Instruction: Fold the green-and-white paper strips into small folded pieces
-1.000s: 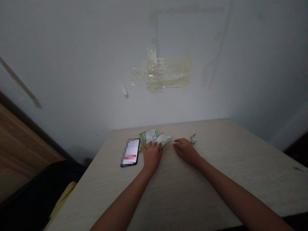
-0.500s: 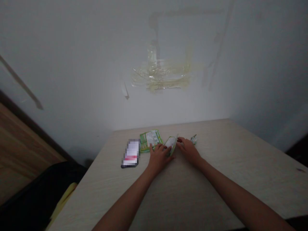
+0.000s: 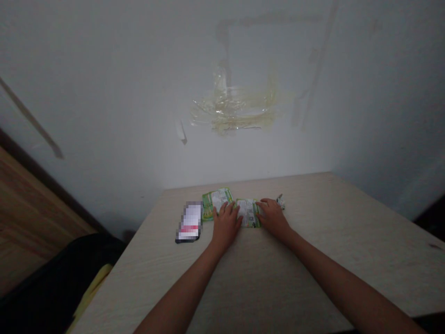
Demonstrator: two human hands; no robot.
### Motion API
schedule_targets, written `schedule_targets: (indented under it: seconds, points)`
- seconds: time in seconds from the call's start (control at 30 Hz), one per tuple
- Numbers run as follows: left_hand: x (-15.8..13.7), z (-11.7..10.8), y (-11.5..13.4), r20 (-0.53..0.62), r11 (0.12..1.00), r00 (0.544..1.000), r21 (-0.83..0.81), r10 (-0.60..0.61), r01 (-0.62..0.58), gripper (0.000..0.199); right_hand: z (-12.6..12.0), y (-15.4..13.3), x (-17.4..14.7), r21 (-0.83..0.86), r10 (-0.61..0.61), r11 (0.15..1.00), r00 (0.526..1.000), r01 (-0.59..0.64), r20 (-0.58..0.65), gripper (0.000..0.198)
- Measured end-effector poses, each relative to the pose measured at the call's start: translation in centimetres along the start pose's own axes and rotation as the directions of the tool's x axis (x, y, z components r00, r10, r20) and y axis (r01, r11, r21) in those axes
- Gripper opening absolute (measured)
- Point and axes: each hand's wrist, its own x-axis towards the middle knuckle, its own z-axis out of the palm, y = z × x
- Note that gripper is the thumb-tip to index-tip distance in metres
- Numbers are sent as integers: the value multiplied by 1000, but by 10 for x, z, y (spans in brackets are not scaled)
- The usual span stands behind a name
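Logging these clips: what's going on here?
The person's right hand is at the outer edge of the right green packet; the left hand, in this view, overlaps it and the left green packet. Both packets lie on the table, with a phone further left and a crumpled scrap beyond the right hand.

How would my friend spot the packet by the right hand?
On the pale table, find the left hand and right hand. The green packet lies between them; unlike the other packet, beside the phone, this one touches the right hand.

It's dim and grey in here; the tape (image 3: 239, 116) catches small glints, soft shadow darkens the near table (image 3: 250, 278), pixel blocks mask the phone (image 3: 190, 222).
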Motion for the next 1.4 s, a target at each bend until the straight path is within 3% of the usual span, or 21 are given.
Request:
schedule_targets:
  seconds: [0.13,0.33,0.8,0.9,1.1,1.4]
  points:
    - [-1,2,-1,-11,992,996,92,-90,91,48,2,2,0,9,-35,999,999,35,-28,40]
    - [-3,3,-1,2,987,994,120,-106,105,45,1,-1,-2,139,-200,973,975,186,96,28]
    - [-3,-10,0,-32,972,986,165,-162,165,36,-3,1,-1,201,-237,957,964,209,124,27]
    - [-1,-7,-2,-37,980,990,143,-137,141,39,-2,2,-1,208,-247,953,962,220,118,28]
    - [-2,-1,-4,31,999,999,43,29,-31,38,-1,4,-2,224,-248,951,960,215,129,30]
    - [-3,-10,-2,-13,996,1000,90,3,-2,30,-1,6,-1,256,-242,946,959,199,150,31]
